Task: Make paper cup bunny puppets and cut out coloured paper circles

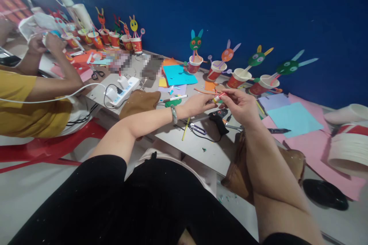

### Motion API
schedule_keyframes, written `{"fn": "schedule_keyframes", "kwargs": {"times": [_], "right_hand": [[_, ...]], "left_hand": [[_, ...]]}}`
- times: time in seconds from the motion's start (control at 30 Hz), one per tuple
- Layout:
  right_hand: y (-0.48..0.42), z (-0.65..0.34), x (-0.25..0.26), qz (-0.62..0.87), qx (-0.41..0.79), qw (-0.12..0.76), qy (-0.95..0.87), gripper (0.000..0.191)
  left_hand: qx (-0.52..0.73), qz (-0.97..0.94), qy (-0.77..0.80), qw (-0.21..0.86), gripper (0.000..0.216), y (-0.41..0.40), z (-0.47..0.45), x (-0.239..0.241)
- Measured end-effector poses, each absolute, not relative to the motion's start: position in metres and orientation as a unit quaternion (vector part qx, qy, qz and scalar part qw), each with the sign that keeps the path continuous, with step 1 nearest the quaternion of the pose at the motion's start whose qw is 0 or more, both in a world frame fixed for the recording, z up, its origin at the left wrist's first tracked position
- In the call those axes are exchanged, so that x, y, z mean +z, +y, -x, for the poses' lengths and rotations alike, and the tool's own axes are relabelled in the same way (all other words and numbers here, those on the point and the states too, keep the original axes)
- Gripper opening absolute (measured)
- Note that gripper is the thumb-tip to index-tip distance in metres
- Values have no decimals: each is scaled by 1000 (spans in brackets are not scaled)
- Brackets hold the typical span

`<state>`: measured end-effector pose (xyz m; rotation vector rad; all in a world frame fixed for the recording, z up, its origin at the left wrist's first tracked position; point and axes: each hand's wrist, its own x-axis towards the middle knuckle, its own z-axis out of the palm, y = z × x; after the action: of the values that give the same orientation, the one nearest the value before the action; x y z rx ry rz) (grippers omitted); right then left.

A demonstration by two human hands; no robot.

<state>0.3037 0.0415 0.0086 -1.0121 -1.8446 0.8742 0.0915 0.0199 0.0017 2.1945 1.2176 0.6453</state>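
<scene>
My left hand (198, 104) and my right hand (241, 105) meet above the grey table (184, 141), both pinching a small red and white stick-like object (219, 97), perhaps a glue stick or a pen. A jade-coloured bangle sits on my left wrist. Just behind my hands lie orange paper strips (205, 92) and a brown paper circle. A black glue gun (218, 122) lies on the table under my hands.
Paper cups with paper rabbit heads (240, 74) line the blue wall. Sheets of coloured paper (293, 118), a marker (175, 98), a power strip (123, 90), scissors (97, 72) and stacked cups (349, 149) lie around. A person in a yellow shirt (31, 99) works at the left.
</scene>
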Motion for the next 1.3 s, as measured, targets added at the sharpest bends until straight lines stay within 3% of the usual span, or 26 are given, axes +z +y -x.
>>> {"fn": "schedule_keyframes", "kwargs": {"times": [0.5,0.83,1.3], "right_hand": [[40,-300,8,419,323,473,-705,42],[40,-303,4,426,341,414,-729,41],[36,-299,-2,426,343,408,-732,41]], "left_hand": [[238,-809,464,272,33,18,-89,5],[233,-813,464,264,35,15,-91,7],[220,-814,481,239,30,15,-93,6]]}}
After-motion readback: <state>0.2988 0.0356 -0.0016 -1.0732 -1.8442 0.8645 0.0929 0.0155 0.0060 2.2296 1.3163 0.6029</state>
